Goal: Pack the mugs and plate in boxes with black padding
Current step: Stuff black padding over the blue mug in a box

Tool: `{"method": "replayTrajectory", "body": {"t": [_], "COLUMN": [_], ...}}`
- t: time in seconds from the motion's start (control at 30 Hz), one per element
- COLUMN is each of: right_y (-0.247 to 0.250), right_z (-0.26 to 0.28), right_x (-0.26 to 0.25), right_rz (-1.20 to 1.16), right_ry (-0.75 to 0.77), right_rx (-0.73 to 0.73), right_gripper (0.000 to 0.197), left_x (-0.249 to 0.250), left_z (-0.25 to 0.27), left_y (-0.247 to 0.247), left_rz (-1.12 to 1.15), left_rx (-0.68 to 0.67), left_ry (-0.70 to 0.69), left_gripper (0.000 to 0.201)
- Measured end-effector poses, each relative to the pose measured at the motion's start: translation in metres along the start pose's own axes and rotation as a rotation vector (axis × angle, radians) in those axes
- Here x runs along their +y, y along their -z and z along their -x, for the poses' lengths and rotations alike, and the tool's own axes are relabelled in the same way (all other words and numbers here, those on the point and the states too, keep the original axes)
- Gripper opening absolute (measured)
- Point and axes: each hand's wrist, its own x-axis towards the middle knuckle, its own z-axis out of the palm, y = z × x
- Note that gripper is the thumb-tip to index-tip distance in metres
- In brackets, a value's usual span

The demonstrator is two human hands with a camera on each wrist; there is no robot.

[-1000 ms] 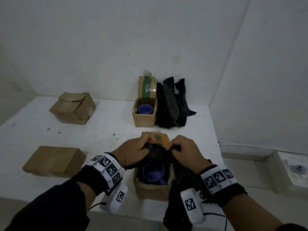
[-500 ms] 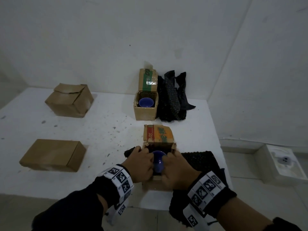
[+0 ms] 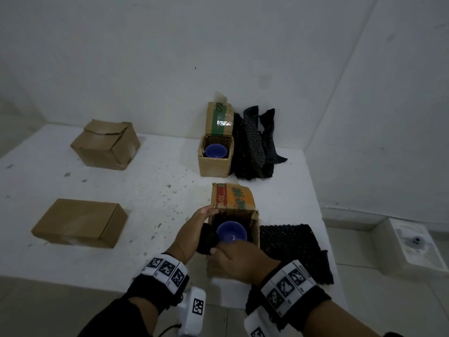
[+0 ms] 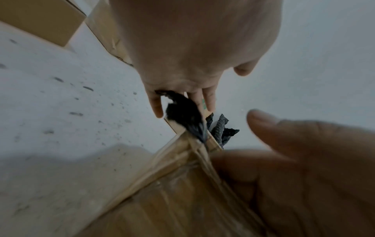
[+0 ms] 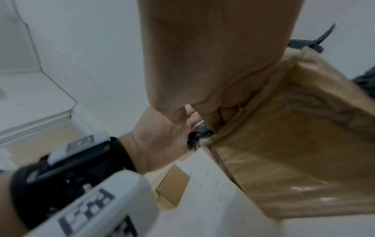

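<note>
The near cardboard box [image 3: 254,237] stands open with a blue mug [image 3: 232,231] inside, ringed by black padding [image 3: 206,239]. My left hand [image 3: 193,229] lies along the box's left wall. In the left wrist view its straight fingers [image 4: 157,110] press a wad of padding [image 4: 182,112] against the rim. My right hand [image 3: 238,263] covers the near wall; its fingers [image 5: 217,117] curl over the rim into the padding, and its thumb touches the wad. A second open box [image 3: 215,166] at the back holds another blue mug [image 3: 215,150]. No plate is in view.
A heap of black padding [image 3: 255,147] leans beside the back box. A flat padding sheet [image 3: 291,249] lies right of the near box, over the table edge. Two shut cardboard boxes [image 3: 105,144] [image 3: 80,222] sit on the left of the white table [image 3: 158,190].
The padding held over the box a second ago now sits down around the mug. My left hand moved to the left wall, my right hand to the near rim.
</note>
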Motion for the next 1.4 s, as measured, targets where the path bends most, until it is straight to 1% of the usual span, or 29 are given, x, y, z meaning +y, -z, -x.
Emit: {"method": "replayTrajectory", "body": {"t": [0.1, 0.17, 0.23, 0.3, 0.37, 0.4, 0.47, 0.5, 0.53, 0.57, 0.63, 0.7, 0.77, 0.8, 0.87, 0.93, 1.0, 1.03, 1.07, 1.13, 1.17, 1.2, 1.23, 1.3, 1.33, 1.4], "right_y": [-0.006, 0.000, 0.005, 0.009, 0.009, 0.011, 0.016, 0.016, 0.016, 0.015, 0.008, 0.000, -0.006, -0.008, -0.009, -0.007, -0.003, -0.002, -0.001, -0.001, -0.003, -0.005, -0.007, -0.009, -0.007, 0.000], "right_z": [0.000, -0.006, -0.016, -0.024, -0.028, -0.029, -0.026, -0.025, -0.023, -0.022, -0.022, -0.022, -0.022, -0.021, -0.020, -0.022, -0.024, -0.024, -0.022, -0.015, -0.009, -0.004, 0.000, 0.000, -0.003, -0.011], "right_x": [0.000, -0.005, -0.009, -0.008, -0.002, 0.002, 0.008, 0.012, 0.013, 0.012, 0.012, 0.013, 0.016, 0.016, 0.016, 0.013, 0.009, 0.009, 0.009, 0.013, 0.015, 0.016, 0.017, 0.018, 0.018, 0.017], "right_rz": [0.034, -0.013, -0.073, -0.142, -0.129, -0.057, 0.115, 0.128, 0.096, 0.061, 0.086, 0.201, 0.265, 0.274, 0.275, 0.279, 0.243, 0.227, 0.225, 0.233, 0.231, 0.229, 0.218, 0.192, 0.168, 0.113], "right_ry": [-0.119, -0.221, -0.348, -0.401, -0.333, -0.283, -0.168, -0.100, -0.030, 0.028, 0.127, 0.187, 0.193, 0.188, 0.168, 0.126, 0.106, 0.110, 0.116, 0.098, 0.076, 0.048, 0.017, -0.052, -0.091, -0.155], "right_rx": [-0.075, -0.148, -0.185, -0.201, -0.185, -0.117, 0.118, 0.240, 0.312, 0.325, 0.255, 0.184, 0.141, 0.125, 0.069, 0.002, -0.021, 0.001, 0.055, 0.183, 0.206, 0.190, 0.142, 0.003, -0.066, -0.166], "right_gripper": [0.063, 0.077, 0.081, 0.077, 0.060, 0.050, 0.036, 0.023, 0.010, 0.014, 0.024, 0.048, 0.071, 0.078, 0.085, 0.082, 0.073, 0.070, 0.069, 0.073, 0.075, 0.074, 0.070, 0.063, 0.062, 0.068], "left_x": [0.000, -0.007, -0.013, -0.015, -0.017, -0.018, -0.021, -0.022, -0.023, -0.023, -0.022, -0.021, -0.020, -0.021, -0.021, -0.019, -0.017, -0.017, -0.017, -0.017, -0.018, -0.018, -0.018, -0.018, -0.017, -0.016], "left_z": [0.001, -0.002, -0.004, -0.003, -0.002, -0.001, 0.001, 0.002, 0.004, 0.005, 0.007, 0.008, 0.008, 0.008, 0.008, 0.009, 0.010, 0.010, 0.011, 0.011, 0.010, 0.010, 0.009, 0.010, 0.011, 0.013], "left_y": [-0.001, 0.004, 0.009, 0.010, 0.007, 0.006, 0.004, 0.003, 0.003, 0.002, 0.000, -0.002, -0.002, -0.002, -0.002, -0.003, -0.004, -0.004, -0.005, -0.005, -0.005, -0.005, -0.006, -0.007, -0.008, -0.008], "left_rz": [0.133, 0.165, 0.153, 0.172, 0.178, 0.156, 0.117, 0.112, 0.116, 0.119, 0.132, 0.166, 0.159, 0.148, 0.120, 0.101, 0.088, 0.079, 0.069, 0.065, 0.066, 0.064, 0.064, 0.061, 0.053, 0.039], "left_rx": [-0.008, -0.007, -0.025, -0.025, 0.013, 0.029, 0.024, 0.025, 0.029, 0.032, 0.011, -0.032, -0.031, -0.026, -0.018, -0.004, 0.005, 0.006, 0.005, 0.003, 0.003, 0.006, 0.010, 0.016, 0.018, 0.016], "left_ry": [0.053, 0.078, 0.117, 0.136, 0.107, 0.087, 0.069, 0.067, 0.060, 0.055, 0.058, 0.072, 0.084, 0.084, 0.072, 0.064, 0.057, 0.054, 0.052, 0.053, 0.054, 0.052, 0.052, 0.048, 0.042, 0.037], "left_gripper": [0.041, 0.047, 0.050, 0.051, 0.054, 0.054, 0.049, 0.045, 0.043, 0.042, 0.041, 0.043, 0.044, 0.044, 0.045, 0.049, 0.051, 0.051, 0.051, 0.051, 0.051, 0.050, 0.050, 0.049, 0.049, 0.048]}}
